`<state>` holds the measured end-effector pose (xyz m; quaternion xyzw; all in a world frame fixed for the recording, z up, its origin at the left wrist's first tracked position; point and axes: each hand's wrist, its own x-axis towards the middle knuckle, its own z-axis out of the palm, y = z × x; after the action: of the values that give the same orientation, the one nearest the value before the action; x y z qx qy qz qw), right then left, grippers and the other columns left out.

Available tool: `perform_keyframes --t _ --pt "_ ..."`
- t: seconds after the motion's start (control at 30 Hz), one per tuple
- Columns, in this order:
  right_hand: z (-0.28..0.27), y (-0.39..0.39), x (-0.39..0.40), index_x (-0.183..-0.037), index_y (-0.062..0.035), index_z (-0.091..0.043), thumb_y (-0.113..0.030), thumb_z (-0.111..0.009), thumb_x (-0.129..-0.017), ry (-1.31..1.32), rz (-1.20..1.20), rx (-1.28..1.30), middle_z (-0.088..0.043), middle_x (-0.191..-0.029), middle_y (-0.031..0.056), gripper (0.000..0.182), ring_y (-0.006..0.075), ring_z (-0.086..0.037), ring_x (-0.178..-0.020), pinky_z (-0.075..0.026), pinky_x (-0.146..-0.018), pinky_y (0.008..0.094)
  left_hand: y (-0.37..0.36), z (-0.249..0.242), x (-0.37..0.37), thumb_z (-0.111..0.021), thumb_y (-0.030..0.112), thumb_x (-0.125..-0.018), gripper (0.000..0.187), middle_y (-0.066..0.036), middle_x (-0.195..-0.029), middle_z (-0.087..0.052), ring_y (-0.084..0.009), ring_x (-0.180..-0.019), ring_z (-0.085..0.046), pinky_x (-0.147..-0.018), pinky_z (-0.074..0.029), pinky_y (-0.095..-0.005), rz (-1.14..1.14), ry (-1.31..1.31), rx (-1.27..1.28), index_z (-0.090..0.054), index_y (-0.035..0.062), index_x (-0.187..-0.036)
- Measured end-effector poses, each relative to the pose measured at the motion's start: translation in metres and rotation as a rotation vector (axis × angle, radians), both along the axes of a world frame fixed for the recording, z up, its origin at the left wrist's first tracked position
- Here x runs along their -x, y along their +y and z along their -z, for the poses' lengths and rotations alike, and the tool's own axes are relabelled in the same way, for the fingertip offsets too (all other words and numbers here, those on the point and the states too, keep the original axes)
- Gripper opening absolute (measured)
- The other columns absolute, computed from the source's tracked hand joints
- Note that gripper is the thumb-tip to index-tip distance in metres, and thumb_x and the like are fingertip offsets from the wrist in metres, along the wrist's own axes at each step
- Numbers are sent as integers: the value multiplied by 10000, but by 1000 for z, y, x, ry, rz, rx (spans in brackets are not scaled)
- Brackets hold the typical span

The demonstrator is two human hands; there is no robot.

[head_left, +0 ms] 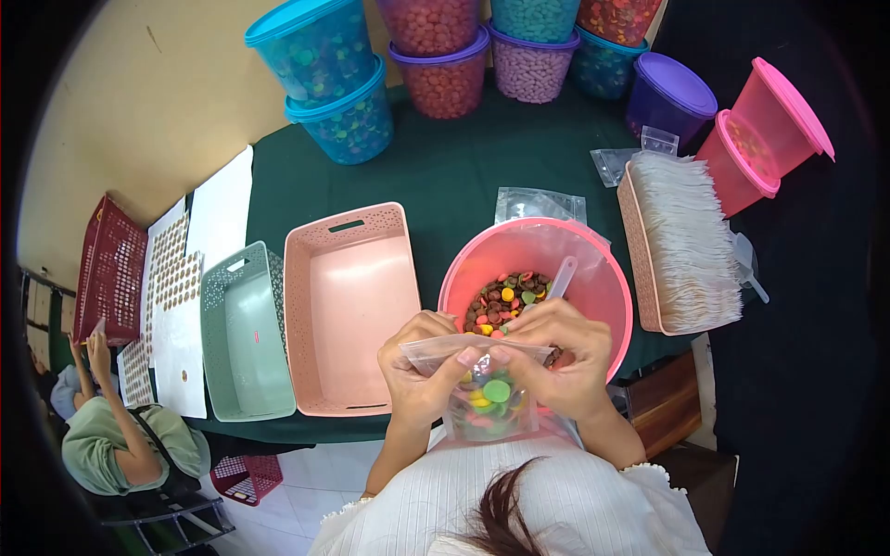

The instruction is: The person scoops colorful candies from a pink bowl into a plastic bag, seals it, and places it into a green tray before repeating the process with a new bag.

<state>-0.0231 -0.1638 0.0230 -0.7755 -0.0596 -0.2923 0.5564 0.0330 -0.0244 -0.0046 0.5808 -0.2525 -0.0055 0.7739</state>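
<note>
A clear plastic pouch (pixel 491 408) with colourful candies in its lower part hangs in front of my chest. My left hand (pixel 422 371) pinches its top edge from the left, and my right hand (pixel 567 361) grips the same edge from the right, the two thumbs close together. Just beyond them stands a pink tub (pixel 607 278), partly covered by my hands. Brown, yellow, green and pink candies (pixel 505 295) lie in it, along with a scoop whose pale handle (pixel 562 276) leans toward the rim.
A pink basket (pixel 352 296) and a green basket (pixel 246 343) stand to the left. At right, a basket (pixel 642 250) holds many stacked pouches (pixel 691 241). Lidded candy tubs (pixel 343 116) line the back. Another person (pixel 130 435) sits at far left near a red basket (pixel 109 269) and sticker sheets (pixel 176 269).
</note>
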Motion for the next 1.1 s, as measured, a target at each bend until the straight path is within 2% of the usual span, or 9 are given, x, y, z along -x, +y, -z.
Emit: perform_keyframes --t 0.17,0.37,0.43,0.53,0.73,0.83,0.97,1.03,1.1 --pt "6 -3 1 -750 -21 -644 -5 -692 -610 12 -42 -119 -620 -712 77 149 171 -585 -718 -458 -650 276 1 -3 1 -605 61 -716 87 -96 -679 -569 -164 -652 -525 -645 -414 -280 17 85 -7 -575 -15 -687" --pt "5 -19 8 -811 10 -629 -46 -618 -712 90 -159 -258 -617 -760 99 114 164 -577 -718 -449 -663 267 5 -13 -1 -526 72 -778 147 -149 -777 -601 -209 -725 -566 -804 -392 -368 191 165 42 -610 -40 -820" --pt "7 -22 11 -843 19 -621 -56 -571 -750 82 -153 -176 -610 -767 103 129 164 -573 -703 -440 -653 252 7 -6 -6 -535 77 -774 154 -141 -819 -615 -204 -715 -574 -863 -348 -399 172 -77 -115 -626 -12 -861" --pt "11 -21 14 -851 26 -617 -51 -565 -754 125 -82 -195 -605 -767 108 134 157 -568 -686 -427 -640 237 7 -2 -7 -540 81 -770 139 -119 -830 -626 -185 -706 -577 -885 -332 -403 97 -167 -242 -633 6 -842" --pt "13 -22 10 -848 65 -591 -22 -506 -789 308 -84 -340 -593 -780 119 136 152 -550 -753 -430 -692 265 -1 -7 -5 -537 78 -767 147 -112 -797 -629 -176 -715 -578 -922 -310 -421 61 -51 -224 -622 -18 -838" --pt "20 -21 8 -870 38 -608 -66 -541 -776 159 -102 -286 -591 -747 107 155 133 -529 -648 -402 -596 229 3 -2 -5 -530 88 -773 163 -121 -799 -625 -180 -722 -579 -934 -304 -424 82 49 -185 -614 -39 -830" --pt "18 -24 12 -868 47 -598 -67 -526 -783 203 -139 -319 -593 -756 117 160 145 -533 -669 -405 -609 240 5 5 -8 -522 97 -779 183 -131 -803 -623 -179 -721 -578 -938 -292 -424 79 75 -157 -608 -54 -835" --pt "21 -27 14 -850 58 -582 -62 -512 -787 240 -32 -171 -583 -753 119 153 159 -549 -705 -419 -631 249 9 10 -11 -520 92 -788 188 -130 -812 -623 -164 -701 -574 -854 -381 -374 168 -71 -237 -613 -50 -868" --pt "20 -26 15 -839 55 -578 -55 -507 -786 237 -21 -158 -575 -742 115 141 160 -549 -702 -420 -628 244 14 -5 -11 -523 84 -789 184 -128 -808 -623 -150 -689 -569 -779 -416 -338 260 56 -295 -615 -47 -880"
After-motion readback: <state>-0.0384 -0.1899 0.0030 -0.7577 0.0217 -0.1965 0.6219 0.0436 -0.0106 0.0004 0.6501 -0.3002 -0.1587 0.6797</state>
